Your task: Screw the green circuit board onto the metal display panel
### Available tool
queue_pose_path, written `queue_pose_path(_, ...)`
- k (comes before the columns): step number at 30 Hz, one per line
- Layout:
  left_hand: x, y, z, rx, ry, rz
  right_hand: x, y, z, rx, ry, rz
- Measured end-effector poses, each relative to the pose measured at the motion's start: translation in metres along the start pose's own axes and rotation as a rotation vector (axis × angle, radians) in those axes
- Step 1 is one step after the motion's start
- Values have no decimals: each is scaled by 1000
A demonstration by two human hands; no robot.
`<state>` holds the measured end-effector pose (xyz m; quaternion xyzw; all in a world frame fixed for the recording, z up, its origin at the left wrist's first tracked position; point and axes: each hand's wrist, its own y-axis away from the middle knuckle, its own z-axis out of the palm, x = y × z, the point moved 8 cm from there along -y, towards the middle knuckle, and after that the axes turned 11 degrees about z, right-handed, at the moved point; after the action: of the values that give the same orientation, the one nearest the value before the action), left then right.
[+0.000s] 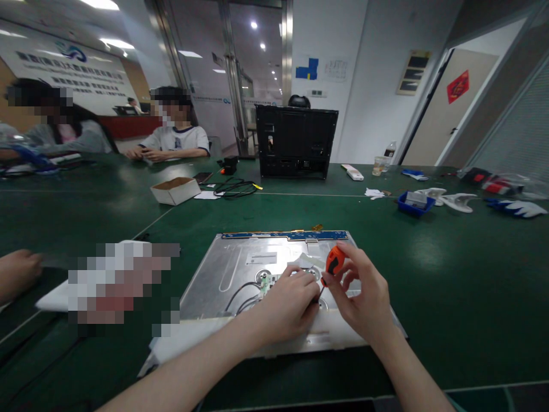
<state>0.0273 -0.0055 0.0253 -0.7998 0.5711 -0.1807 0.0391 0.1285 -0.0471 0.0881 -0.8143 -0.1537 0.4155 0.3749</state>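
A silver metal display panel (pixel 210 286) lies flat on the green table, with a blue circuit strip (pixel 257 235) along its far edge. My right hand (pixel 366 289) is closed round the orange and black handle of a screwdriver (pixel 334 260), tilted with its shaft pointing down and left. My left hand (pixel 294 297) rests on the panel over a small green circuit board (pixel 268 282), fingers curled together by the screwdriver's tip. What those fingers grip, if anything, is hidden, as is the tip itself. Black cables (pixel 242 292) run from the board.
Beyond the panel stands a black monitor casing (pixel 298 140). To the left are an open white box (pixel 175 190) and a cable coil (pixel 235 187); to the right, a blue tray (pixel 414 204). Another person's hand (pixel 19 274) is at far left. Two people sit across the table.
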Motion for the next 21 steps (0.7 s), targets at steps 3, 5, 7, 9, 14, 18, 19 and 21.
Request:
queue_pose_path(3,1,0,0,8,1,5,0,-1,0,4,2,-7)
queue_pose_path(5,1,0,-1,9,-2,5,0,-1,0,2,4,-4)
queue_pose_path(7,1,0,-1,5,-12,2,1,-1,1,-4,6,7)
queue_pose_path(9,1,-1,0,-3,-19,2,1,-1,1,-8,8,18)
queue_pose_path(14,0,-1,0,-5,-2,2,0,0,1,-12,8,12)
queue_pose_path(18,-1,0,1,0,4,4,0,0,-1,21,-3,-2)
queue_pose_path(19,-1,0,2,0,4,4,0,0,-2,32,-8,-8)
queue_pose_path(21,-1,0,2,-6,7,5,0,0,-3,43,-9,-19)
